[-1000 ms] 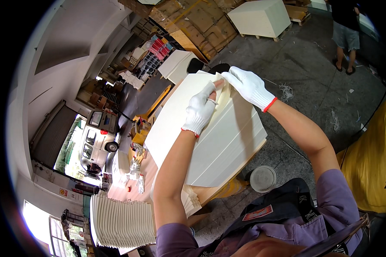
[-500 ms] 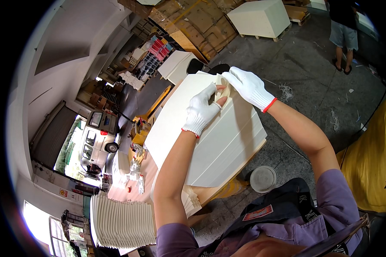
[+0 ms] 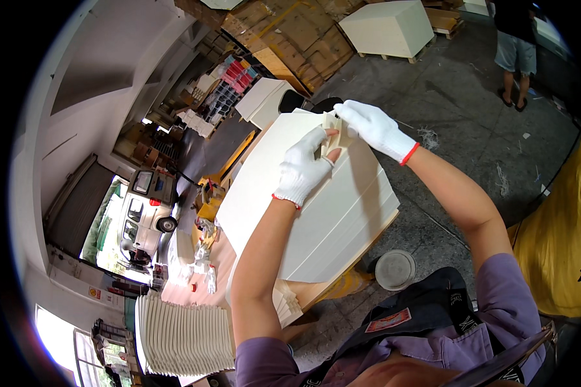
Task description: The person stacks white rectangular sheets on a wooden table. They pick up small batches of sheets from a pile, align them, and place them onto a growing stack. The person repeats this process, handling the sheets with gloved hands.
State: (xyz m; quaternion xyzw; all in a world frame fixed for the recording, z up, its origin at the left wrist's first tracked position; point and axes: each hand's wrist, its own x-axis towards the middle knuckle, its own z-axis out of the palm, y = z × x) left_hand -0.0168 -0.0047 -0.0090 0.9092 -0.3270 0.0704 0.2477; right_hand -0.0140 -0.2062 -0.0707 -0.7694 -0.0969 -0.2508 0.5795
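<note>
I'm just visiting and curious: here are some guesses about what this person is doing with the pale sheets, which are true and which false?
1. Both hands wear white gloves. True: left hand, right hand.
2. The hands meet on a small folded cream piece. True.
3. That piece is held over a big stack of cream sheets. True.
4. The gloves have blue cuffs. False: the cuffs are edged red.
5. A round grey lid lies on top of the stack. False: it lies on the floor beside it.
</note>
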